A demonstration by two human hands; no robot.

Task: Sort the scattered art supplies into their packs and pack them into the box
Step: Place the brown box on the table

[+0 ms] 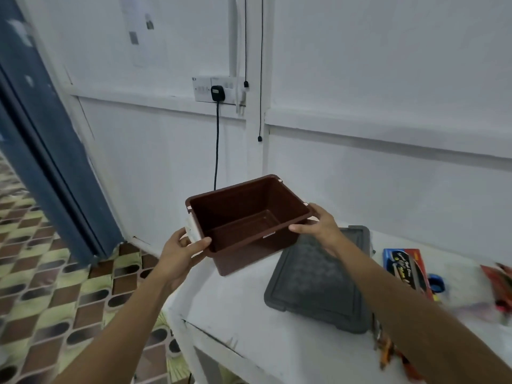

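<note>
A: Starting at the far left: blue door (pixel 41 139), patterned floor (pixel 55 286). Next?

B: Left hand (pixel 177 253). Its thumb lies over the box's near left corner, and the fingers are curled round the pale side latch. A firm grip.

A: And the box (pixel 249 217)?

B: Brown, open, nothing inside. It is tilted, with its mouth toward the camera, at the table's left corner. I cannot tell whether its base touches the table (pixel 249 314) or sits just above it.

A: Behind it?

B: White wall. There is a socket plate (pixel 213 88) with 1 black plug, and the cord drops down behind the box. 1 thinner black cable hangs to the right of it.

A: Right hand (pixel 318 223)?

B: It grips the box's right rim, thumb along the near edge, fingers wrapped over the far side. So both hands hold the box, 1 at each end.

A: Right of that?

B: The grey lid (pixel 313 281) lies flat on the table, just beside the box and partly under the right forearm. Further right is a blue pack (pixel 404 264) with red trim. A small blue round item sits beside it, probably a cap or sharpener, but it is blurred. Red supplies (pixel 498 284) lie at the frame's right edge, also blurred. Some orange pencils (pixel 388 353) poke out below the right forearm near the table's front edge.
</note>
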